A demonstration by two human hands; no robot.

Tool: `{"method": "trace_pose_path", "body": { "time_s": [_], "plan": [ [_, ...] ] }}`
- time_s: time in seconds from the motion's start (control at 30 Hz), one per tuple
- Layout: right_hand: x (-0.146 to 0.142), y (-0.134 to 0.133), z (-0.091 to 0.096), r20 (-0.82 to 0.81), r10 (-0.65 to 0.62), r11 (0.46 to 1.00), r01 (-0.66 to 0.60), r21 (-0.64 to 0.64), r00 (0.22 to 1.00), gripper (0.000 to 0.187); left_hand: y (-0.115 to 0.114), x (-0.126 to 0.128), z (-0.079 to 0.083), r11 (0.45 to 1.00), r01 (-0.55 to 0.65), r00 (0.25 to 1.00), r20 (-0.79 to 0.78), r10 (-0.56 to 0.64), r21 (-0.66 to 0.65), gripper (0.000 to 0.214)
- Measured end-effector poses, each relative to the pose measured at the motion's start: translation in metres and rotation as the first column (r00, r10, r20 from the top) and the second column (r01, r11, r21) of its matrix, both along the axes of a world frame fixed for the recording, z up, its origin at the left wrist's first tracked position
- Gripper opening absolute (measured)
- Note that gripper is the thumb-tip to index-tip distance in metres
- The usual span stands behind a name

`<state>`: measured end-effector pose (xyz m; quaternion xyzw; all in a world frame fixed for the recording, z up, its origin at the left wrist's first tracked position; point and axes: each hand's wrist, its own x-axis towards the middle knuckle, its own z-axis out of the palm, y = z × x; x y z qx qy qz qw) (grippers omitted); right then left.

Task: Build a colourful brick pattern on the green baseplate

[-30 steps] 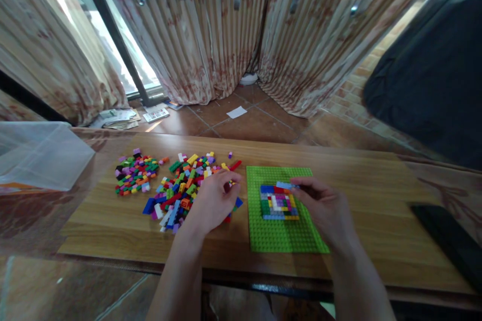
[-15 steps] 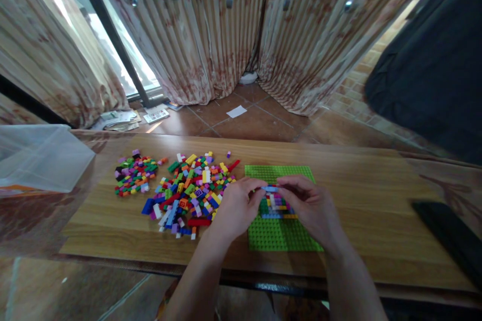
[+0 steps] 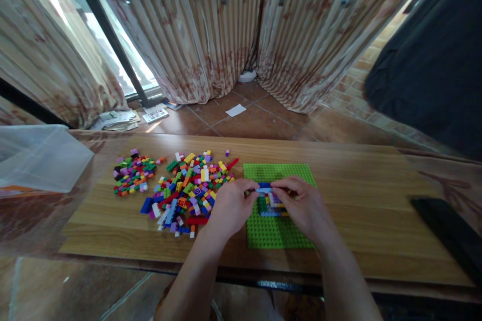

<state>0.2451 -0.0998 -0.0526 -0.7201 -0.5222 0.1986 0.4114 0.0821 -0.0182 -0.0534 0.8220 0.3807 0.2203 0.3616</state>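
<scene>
Both hands meet over a green studded baseplate [image 3: 280, 238], at the far side of a low build of coloured bricks [image 3: 273, 205] standing on it. Between my fingertips is a light blue brick [image 3: 263, 190], with a darker blue brick [image 3: 264, 185] just behind it. My left hand [image 3: 235, 205] pinches the light blue brick's left end. The right hand's [image 3: 301, 203] thumb and fingers close around its right end. The right hand covers part of the build, and I cannot tell whether the light blue brick touches it.
A big heap of mixed bricks [image 3: 188, 190] lies left of the baseplate, with a smaller heap [image 3: 133, 174] farther left. A translucent bin [image 3: 41, 158] stands at the wooden board's [image 3: 361, 210] left side. On the right lies a long black object [image 3: 444, 235].
My hands have shifted slightly left with the light blue brick. A darker blue brick now shows behind it. The whole view has moved slightly.
</scene>
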Motion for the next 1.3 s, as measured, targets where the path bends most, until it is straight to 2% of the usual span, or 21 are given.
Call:
{"method": "trace_pose_path", "body": {
  "time_s": [0.13,0.3,0.73,1.3],
  "plan": [
    [-0.0004,0.0008,0.0,0.052,0.018,1.0,-0.017,-0.018,0.998,0.017,-0.0015,0.0003,0.0058,1.0,0.017,0.996,-0.082,-0.015,0.026,0.016],
    [-0.0004,0.0008,0.0004,0.118,-0.001,1.0,0.004,-0.024,0.993,0.017,-0.0031,0.003,0.0072,0.999,-0.018,0.991,-0.134,0.023,0.039,0.01],
    [-0.0003,-0.0002,0.0019,0.205,-0.026,0.999,0.029,-0.013,0.978,0.018,-0.0042,0.0044,0.0053,0.999,0.0,0.99,-0.138,0.007,0.053,0.012],
    [0.0004,0.0001,0.0002,0.272,-0.121,0.99,0.135,-0.036,0.955,0.021,-0.0071,0.0092,0.01,0.996,-0.059,0.976,-0.207,0.073,0.073,0.012]
  ]
}}
